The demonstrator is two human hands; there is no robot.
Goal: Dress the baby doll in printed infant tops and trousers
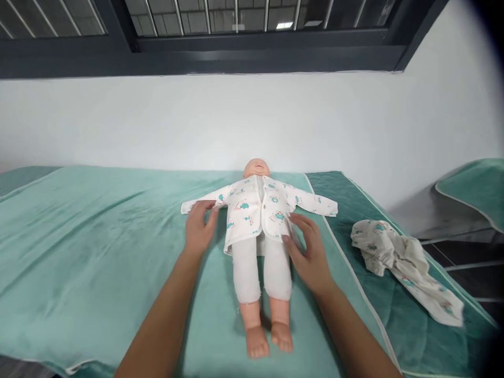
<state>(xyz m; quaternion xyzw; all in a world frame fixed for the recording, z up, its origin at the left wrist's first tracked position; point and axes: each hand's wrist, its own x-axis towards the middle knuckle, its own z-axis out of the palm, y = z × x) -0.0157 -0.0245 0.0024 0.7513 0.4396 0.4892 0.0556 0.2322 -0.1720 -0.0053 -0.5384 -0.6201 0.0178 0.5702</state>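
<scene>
A baby doll (256, 168) lies on its back, head toward the wall, legs toward me. It wears a white printed jacket (242, 210) with both sleeves stretched out sideways; the front is closed near the chest and parts slightly at the hem. White cloth covers its legs down to the shins, and its feet are bare. My left hand (201, 226) is beside the sleeve on the left, fingers apart, holding nothing. My right hand (309, 249) is at the jacket's right edge, thumb and fingers apart, with nothing gripped between them.
A light green cover (98, 252) lies under the doll, over a darker green quilted one (409, 320). Crumpled printed white clothing (409, 268) lies on the right. Behind are a white wall (157, 121) and a barred window. A green fabric edge (476, 189) juts in at far right.
</scene>
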